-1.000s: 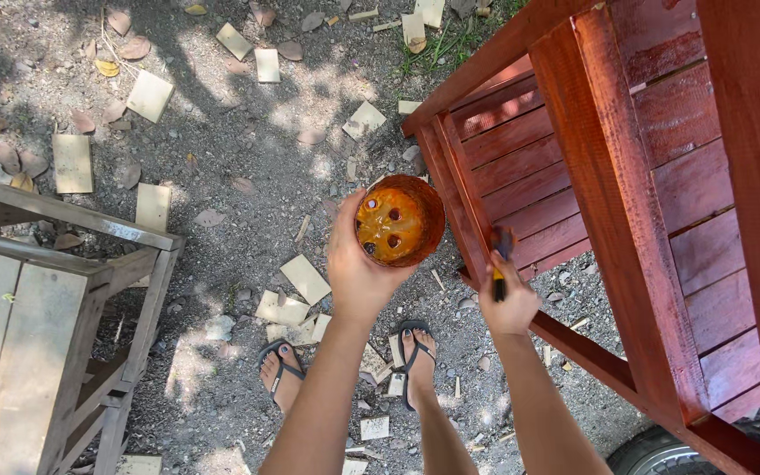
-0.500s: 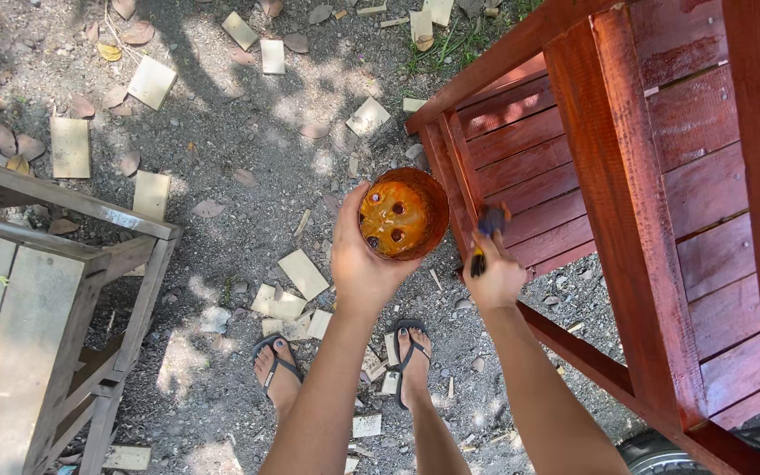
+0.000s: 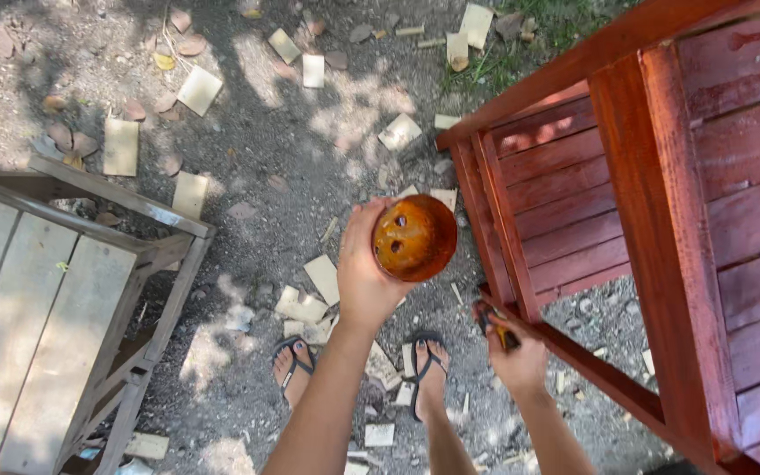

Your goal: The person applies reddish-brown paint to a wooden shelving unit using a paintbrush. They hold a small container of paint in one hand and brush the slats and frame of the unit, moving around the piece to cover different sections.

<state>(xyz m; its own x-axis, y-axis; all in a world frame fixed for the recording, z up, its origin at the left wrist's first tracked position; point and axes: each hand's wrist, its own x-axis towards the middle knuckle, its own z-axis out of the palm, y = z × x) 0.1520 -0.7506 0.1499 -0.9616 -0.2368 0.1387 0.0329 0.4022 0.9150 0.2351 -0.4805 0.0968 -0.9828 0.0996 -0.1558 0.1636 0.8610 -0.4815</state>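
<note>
My left hand (image 3: 364,273) holds up a small round bowl (image 3: 415,237) of glossy orange-brown liquid, gripping it from the left side. My right hand (image 3: 516,352) is closed around a thin brush (image 3: 496,327) with a dark tip and yellowish handle, held low beside the bottom rail of a red-stained wooden frame (image 3: 635,220). The brush tip sits close to that rail; contact cannot be told. My feet in dark flip-flops (image 3: 428,365) stand on the gravel below.
An unpainted grey wooden frame (image 3: 54,299) stands at the left. Several pale wood offcuts (image 3: 200,88) and dry leaves lie scattered on the gravel ground (image 3: 257,167). A patch of grass (image 3: 547,26) shows at the top.
My right hand with the brush dropped from beside the bowl down toward the frame's bottom rail. My left hand and the bowl stayed about where they were.
</note>
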